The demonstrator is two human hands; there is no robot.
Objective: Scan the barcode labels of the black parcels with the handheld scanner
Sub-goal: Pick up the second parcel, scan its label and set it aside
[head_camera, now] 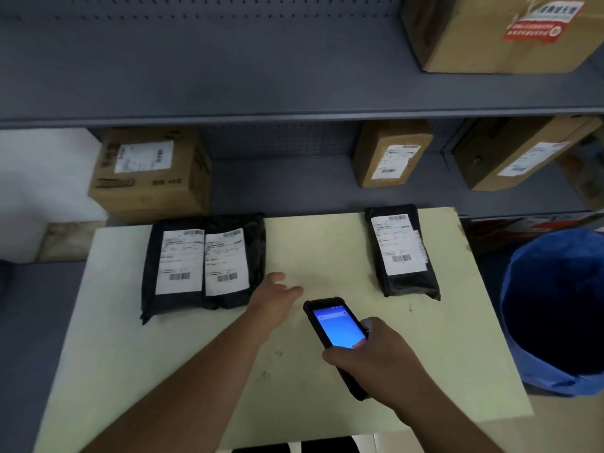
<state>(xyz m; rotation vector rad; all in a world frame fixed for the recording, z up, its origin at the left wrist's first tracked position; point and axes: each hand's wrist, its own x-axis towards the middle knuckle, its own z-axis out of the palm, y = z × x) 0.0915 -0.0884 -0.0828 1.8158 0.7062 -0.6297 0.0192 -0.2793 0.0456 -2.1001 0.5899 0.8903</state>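
Two black parcels lie side by side at the table's far left, one (153, 273) partly overlapped by the other (253, 256); each carries a white barcode label. A third black parcel (403, 282) with a white label lies at the far right. My right hand (369, 358) grips the black handheld scanner (336, 325), whose blue screen faces up, over the middle of the table. My left hand (274, 299) hovers empty with fingers apart, just right of the left pair of parcels.
The pale table (183, 371) stands against grey shelving (294, 116) holding cardboard boxes (147, 191), (389, 155), (510, 161). A blue bag-lined bin (555, 308) sits at the table's right. White foam blocks (42, 191) stand at the left.
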